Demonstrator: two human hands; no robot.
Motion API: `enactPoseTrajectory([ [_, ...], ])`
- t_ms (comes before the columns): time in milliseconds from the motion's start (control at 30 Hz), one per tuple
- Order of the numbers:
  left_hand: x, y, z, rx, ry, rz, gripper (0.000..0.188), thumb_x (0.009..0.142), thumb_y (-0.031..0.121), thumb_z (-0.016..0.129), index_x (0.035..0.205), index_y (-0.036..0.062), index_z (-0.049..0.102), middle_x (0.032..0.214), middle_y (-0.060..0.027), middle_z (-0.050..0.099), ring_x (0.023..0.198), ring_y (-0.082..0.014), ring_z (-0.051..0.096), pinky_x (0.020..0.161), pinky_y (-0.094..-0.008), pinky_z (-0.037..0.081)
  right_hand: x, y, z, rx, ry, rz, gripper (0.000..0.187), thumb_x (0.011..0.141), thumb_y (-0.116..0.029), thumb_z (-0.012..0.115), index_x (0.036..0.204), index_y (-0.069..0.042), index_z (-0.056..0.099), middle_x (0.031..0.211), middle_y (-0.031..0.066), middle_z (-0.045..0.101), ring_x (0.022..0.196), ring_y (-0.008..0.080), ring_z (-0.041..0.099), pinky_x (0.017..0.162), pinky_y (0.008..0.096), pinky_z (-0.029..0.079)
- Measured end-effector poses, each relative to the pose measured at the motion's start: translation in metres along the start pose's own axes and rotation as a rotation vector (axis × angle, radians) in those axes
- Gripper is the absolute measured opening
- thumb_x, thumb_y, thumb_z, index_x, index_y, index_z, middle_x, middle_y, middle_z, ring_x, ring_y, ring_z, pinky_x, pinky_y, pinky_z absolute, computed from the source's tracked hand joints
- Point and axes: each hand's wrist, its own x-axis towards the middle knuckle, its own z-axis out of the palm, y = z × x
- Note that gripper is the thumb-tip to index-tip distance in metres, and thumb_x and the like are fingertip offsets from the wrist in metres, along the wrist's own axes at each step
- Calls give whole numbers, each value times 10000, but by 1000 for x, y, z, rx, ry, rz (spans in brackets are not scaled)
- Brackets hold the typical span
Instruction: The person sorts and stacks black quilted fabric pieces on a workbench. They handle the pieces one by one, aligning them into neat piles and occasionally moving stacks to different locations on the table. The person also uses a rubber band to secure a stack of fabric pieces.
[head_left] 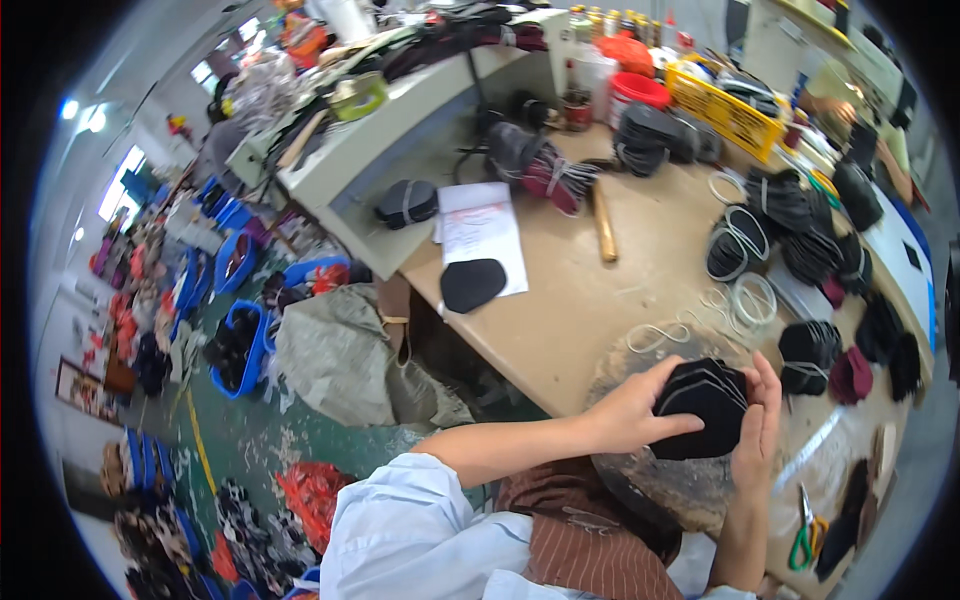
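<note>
A stack of black fabric pieces [700, 410] with pale edge lines is over a round worn wooden block [620, 375]. My left hand [650, 405] is closed round its left side, thumb across the top piece. Against the stack's right edge, my right hand [762, 420] lies with its fingers stretched upward. Beyond the block are loose pale elastic bands [752, 302]. To the right stand a tied black bundle [810, 350] and a small maroon bundle [851, 376].
A hammer with a wooden handle [604, 222] lies farther back. Printed paper [480, 225] has a black piece [473, 285] over its lower edge. Scissors [803, 535] rest near right. A yellow crate [725, 105] and red bucket [637, 92] stand at the back. Blue tubs [240, 352] are on the floor.
</note>
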Motion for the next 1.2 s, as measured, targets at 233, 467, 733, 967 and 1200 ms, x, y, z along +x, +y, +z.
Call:
enactPoseTrajectory([
  [233, -57, 102, -135, -86, 820, 269, 552, 866, 190, 683, 1308, -16, 425, 1199, -80, 585, 1064, -155, 564, 939, -313, 454, -9, 54, 6, -762, -282, -109, 241, 772, -42, 649, 995, -20, 561, 1133, 215, 492, 1090, 380, 467, 975, 435, 339],
  [467, -145, 204, -321, -200, 1163, 435, 309, 898, 235, 629, 1142, 54, 572, 1048, -62, 650, 894, -172, 644, 773, -315, 546, -20, 65, 16, -878, -191, -114, 132, 768, -32, 639, 854, -31, 539, 1119, 192, 469, 1082, 376, 438, 933, 470, 331],
  [733, -136, 222, -399, 1404, 1732, -484, 579, 796, 385, 689, 1250, 77, 504, 1311, -149, 490, 1212, -322, 471, 966, -528, 366, -19, 66, 18, -862, -164, -108, 128, 769, -43, 644, 847, -38, 544, 1115, 181, 483, 1085, 367, 447, 938, 466, 333],
  [967, -80, 119, -311, 1677, 951, 722, 162, 734, 76, 656, 891, 80, 617, 910, -116, 632, 896, -302, 612, 806, -409, 455, -20, 70, 15, -876, -129, -59, 128, 764, -52, 656, 833, -40, 549, 1127, 175, 494, 1090, 365, 448, 942, 452, 337],
  [1200, -73, -33, -413, 1810, 1038, -300, 566, 820, 32, 533, 1354, 181, 418, 1374, -144, 422, 1262, -365, 419, 971, -468, 427, -19, 71, 20, -835, -160, -64, 134, 754, -52, 664, 826, -42, 551, 1133, 171, 498, 1081, 363, 455, 938, 454, 342],
])
